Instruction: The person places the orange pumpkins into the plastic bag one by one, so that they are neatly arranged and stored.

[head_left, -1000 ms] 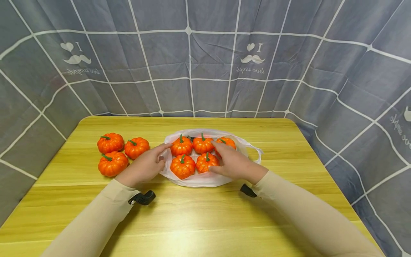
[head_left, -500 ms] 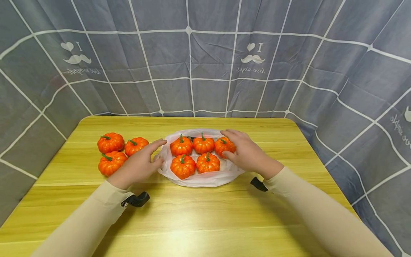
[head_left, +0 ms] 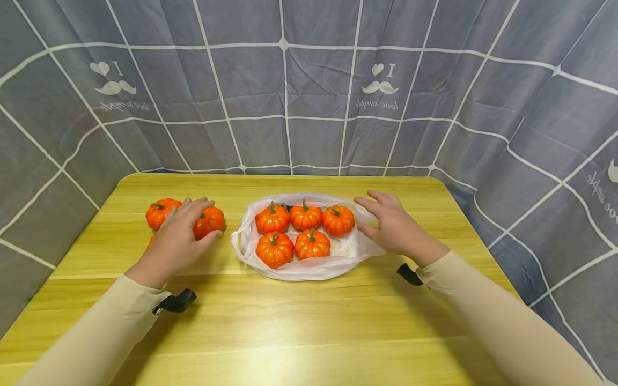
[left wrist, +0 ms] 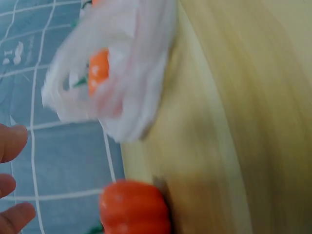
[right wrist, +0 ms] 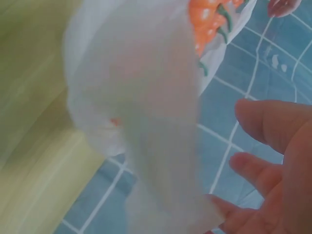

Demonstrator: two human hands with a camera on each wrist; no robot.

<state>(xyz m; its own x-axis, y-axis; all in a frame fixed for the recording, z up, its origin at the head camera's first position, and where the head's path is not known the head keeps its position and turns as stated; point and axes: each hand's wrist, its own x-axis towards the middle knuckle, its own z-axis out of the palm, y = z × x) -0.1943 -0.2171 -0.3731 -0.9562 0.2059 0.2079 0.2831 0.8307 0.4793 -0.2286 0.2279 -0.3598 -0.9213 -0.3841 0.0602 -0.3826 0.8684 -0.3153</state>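
A white plastic bag [head_left: 299,273] lies with its mouth spread wide, and several small orange pumpkins [head_left: 274,250] with green stems sit inside it. To the left, my left hand [head_left: 176,241] hovers at a group of loose pumpkins, its fingers extended over the nearer-right pumpkin [head_left: 210,221]; whether it touches is unclear. Behind that hand sits another pumpkin [head_left: 161,213], and a third is almost wholly hidden. My right hand [head_left: 396,228] is at the bag's right end, fingers spread. In the right wrist view a fingertip meets the blurred bag [right wrist: 141,87] edge; no grip shows.
A yellow wood-grain table [head_left: 299,332] carries everything. Grey-blue curtain [head_left: 318,86] with white grid lines surrounds its back and sides. Black wrist straps [head_left: 176,301] stick out below both sleeves.
My left hand has moved left from the bag's rim to the loose pumpkins. My right hand has drawn back rightwards from the pumpkins in the bag to its right end.
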